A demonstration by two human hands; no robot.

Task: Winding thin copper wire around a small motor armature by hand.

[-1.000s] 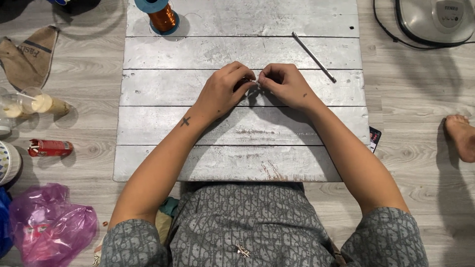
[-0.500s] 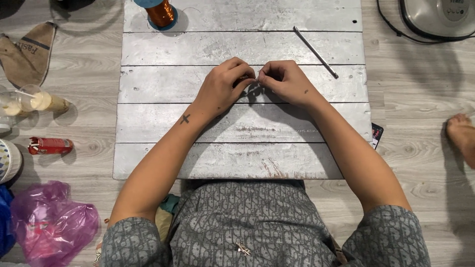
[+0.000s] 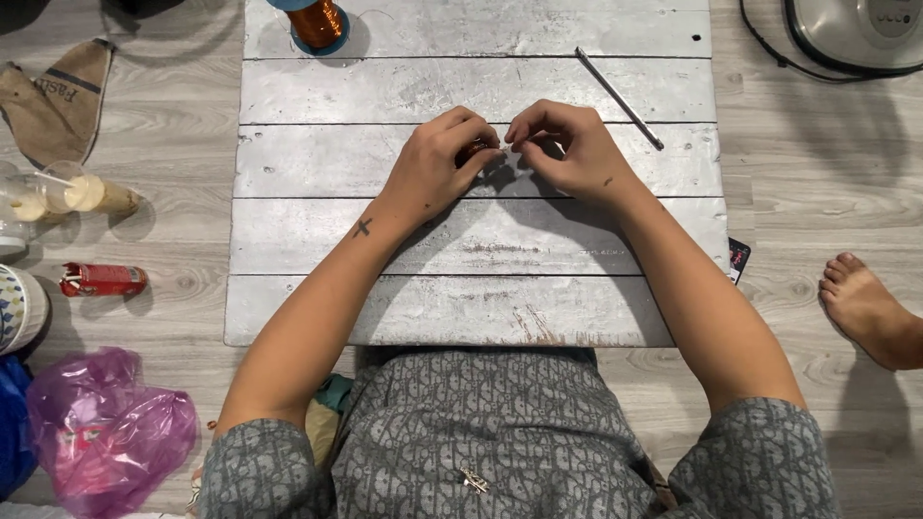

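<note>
The left hand (image 3: pixel 444 163) and right hand (image 3: pixel 565 152) have shifted slightly up the silver board (image 3: pixel 385 235), fingertips still meeting.

a home floor workspace; wood-look floor (image 3: pixel 827 192), bare foot (image 3: pixel 870 308), rice cooker (image 3: pixel 856 34)

Both hands meet at the middle of the silver plank board (image 3: pixel 385 240), the left hand (image 3: pixel 437 163) and right hand (image 3: pixel 567 154) fingertip to fingertip. From them, the board lies bare toward 6, 8 and 4 o'clock, except where the forearms cross it. At 11 o'clock a spool of copper wire (image 3: pixel 317 21) stands at the far edge. At 2 o'clock a thin metal rod (image 3: pixel 620 99) lies slantwise, just beside the right hand. Off the board, a red lighter (image 3: pixel 104 280) and a purple plastic bag (image 3: pixel 101 428) crowd the floor at 8 o'clock; a bare foot (image 3: pixel 870 309) lies at 4 o'clock.
</note>
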